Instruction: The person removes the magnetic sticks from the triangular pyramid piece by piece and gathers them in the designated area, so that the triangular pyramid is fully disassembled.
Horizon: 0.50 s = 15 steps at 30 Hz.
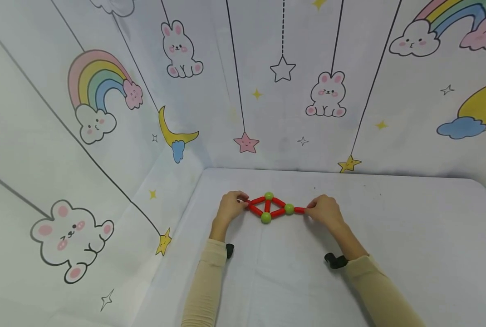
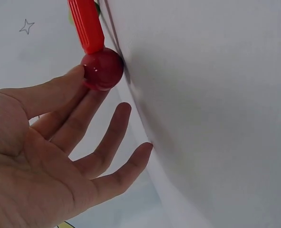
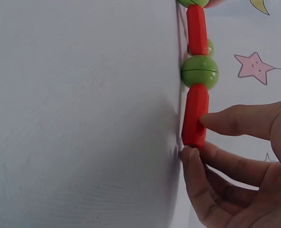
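Note:
On the white table lies a flat diamond of red rods (image 1: 257, 210) joined by green balls (image 1: 266, 218), with one rod across its middle. My left hand (image 1: 229, 208) pinches the red ball (image 2: 103, 70) at the diamond's left corner between thumb and fingertips; its other fingers spread apart in the left wrist view. From the green ball (image 3: 200, 72) at the right corner, a single red rod (image 3: 195, 111) sticks out. My right hand (image 1: 325, 210) pinches that rod near its outer end, thumb on its side and fingertips at its tip.
The white table surface (image 1: 292, 281) stretches around both hands. Behind it and at the left rise white cloth walls (image 1: 210, 113) printed with bunnies, stars and rainbows. A black wrist-worn device (image 1: 336, 260) sits by the right sleeve, another (image 1: 229, 250) by the left.

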Tool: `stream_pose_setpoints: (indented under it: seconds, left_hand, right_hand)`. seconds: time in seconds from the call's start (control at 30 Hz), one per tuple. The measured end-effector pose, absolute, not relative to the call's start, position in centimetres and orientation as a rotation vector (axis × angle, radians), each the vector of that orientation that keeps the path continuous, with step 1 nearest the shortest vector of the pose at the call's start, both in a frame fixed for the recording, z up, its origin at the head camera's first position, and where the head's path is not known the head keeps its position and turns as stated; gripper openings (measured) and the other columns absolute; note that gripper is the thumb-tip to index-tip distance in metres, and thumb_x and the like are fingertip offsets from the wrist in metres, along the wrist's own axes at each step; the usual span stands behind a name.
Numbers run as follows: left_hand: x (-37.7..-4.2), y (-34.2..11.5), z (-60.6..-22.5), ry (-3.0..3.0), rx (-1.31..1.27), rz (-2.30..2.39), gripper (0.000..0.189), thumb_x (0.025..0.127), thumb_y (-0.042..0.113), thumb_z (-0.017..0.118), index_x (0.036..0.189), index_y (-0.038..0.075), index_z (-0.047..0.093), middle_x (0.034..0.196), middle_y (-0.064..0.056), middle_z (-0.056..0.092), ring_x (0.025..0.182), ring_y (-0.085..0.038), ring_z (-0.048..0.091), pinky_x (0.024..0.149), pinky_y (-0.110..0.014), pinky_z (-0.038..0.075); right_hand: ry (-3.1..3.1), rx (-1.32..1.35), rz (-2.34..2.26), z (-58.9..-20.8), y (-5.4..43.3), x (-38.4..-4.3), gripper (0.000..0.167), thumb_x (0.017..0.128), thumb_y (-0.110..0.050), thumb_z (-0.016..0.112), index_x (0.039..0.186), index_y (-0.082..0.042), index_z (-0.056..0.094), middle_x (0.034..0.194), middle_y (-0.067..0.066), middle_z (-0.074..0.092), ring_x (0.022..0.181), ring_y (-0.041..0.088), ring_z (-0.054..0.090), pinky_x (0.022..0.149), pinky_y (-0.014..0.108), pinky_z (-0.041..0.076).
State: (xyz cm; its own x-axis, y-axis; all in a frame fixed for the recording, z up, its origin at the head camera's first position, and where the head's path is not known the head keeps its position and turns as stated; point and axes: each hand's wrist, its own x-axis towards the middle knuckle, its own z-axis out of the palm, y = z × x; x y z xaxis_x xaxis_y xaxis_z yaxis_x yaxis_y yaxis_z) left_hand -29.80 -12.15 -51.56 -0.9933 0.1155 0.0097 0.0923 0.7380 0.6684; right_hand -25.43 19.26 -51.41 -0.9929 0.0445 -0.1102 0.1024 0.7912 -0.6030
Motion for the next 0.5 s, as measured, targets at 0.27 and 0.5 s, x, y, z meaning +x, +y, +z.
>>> stream_pose_setpoints:
  seconds: [0.27, 0.5]
  left_hand:
    - [-29.83, -12.01, -51.73, 2.871, 0.182, 1.136, 0.022, 0.096, 0.009, 0.074, 0.118, 0.007, 0.076, 0.114, -0.009, 0.075, 0.104, -0.027, 0.067, 0.088, -0.042, 0.056]
    - [-30.02, -12.55, -51.64, 2.852, 0.17, 1.235, 0.03, 0.093, 0.009, 0.077, 0.122, 0.008, 0.074, 0.125, -0.01, 0.071, 0.109, -0.029, 0.066, 0.089, -0.043, 0.057]
  right_hand:
    - [2.862, 0.112, -0.982, -51.75, 19.55, -25.48, 0.019, 0.091, -0.018, 0.073, 0.098, -0.002, 0.08, 0.085, 0.009, 0.073, 0.074, 0.023, 0.062, 0.063, 0.033, 0.051]
    - [2.923, 0.088, -1.023, -51.43, 19.3, -25.73, 0.027, 0.094, -0.02, 0.072, 0.113, -0.002, 0.075, 0.104, 0.015, 0.074, 0.087, 0.028, 0.066, 0.072, 0.039, 0.057]
